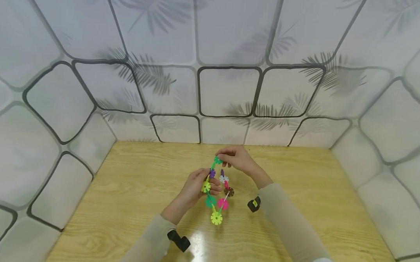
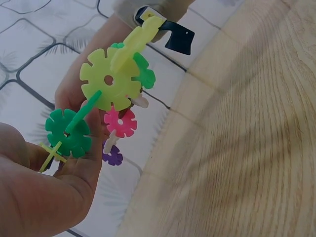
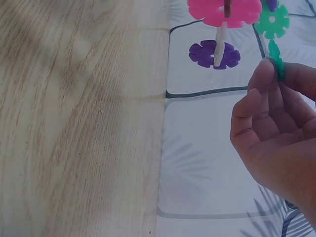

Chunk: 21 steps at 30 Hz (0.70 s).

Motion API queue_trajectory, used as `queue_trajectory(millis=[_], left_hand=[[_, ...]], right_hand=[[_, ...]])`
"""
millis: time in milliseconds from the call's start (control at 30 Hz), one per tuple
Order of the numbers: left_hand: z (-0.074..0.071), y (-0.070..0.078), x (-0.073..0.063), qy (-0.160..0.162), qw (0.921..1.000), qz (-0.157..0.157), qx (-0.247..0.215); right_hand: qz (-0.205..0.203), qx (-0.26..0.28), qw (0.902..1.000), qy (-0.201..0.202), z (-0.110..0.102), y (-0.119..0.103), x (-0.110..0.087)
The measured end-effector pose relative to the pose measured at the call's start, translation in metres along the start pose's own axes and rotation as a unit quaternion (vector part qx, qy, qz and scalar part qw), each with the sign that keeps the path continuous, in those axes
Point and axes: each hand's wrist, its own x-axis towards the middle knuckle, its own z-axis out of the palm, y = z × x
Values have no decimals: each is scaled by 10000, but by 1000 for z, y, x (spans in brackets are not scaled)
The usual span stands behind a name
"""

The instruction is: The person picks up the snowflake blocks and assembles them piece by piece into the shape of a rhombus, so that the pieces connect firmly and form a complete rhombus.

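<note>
A chain of slotted plastic snowflake discs hangs in a loop above the table. My left hand (image 1: 193,187) grips its left side, near a purple disc (image 1: 213,173) and a yellow disc (image 1: 206,186). Between thumb and fingertips, my right hand (image 1: 239,159) pinches the green disc (image 3: 276,59) at the top end. Lowest in the loop is another yellow disc (image 1: 216,218), with a pink disc (image 1: 223,204) to its right. The other end, a purple disc (image 3: 200,53) joined to a white disc (image 3: 219,47), hangs apart from the right hand. Fingers partly hide the left side.
Beneath the hands lies a wood-grain table (image 1: 141,163). White patterned panels (image 1: 229,92) rise at its back and both sides. A black mount (image 1: 179,241) sits on the left wrist, another black mount (image 1: 254,204) on the right.
</note>
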Motion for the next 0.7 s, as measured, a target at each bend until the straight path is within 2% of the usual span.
queue_trajectory(millis=[500,700], left_hand=[[2,-1,3,57,9999,47,101],[6,1,4,224,9996,92,109]], right_hand=[[-175,59,9998,-81,2,0,-2],[-331,-3,9995,-15,6,0,-3]])
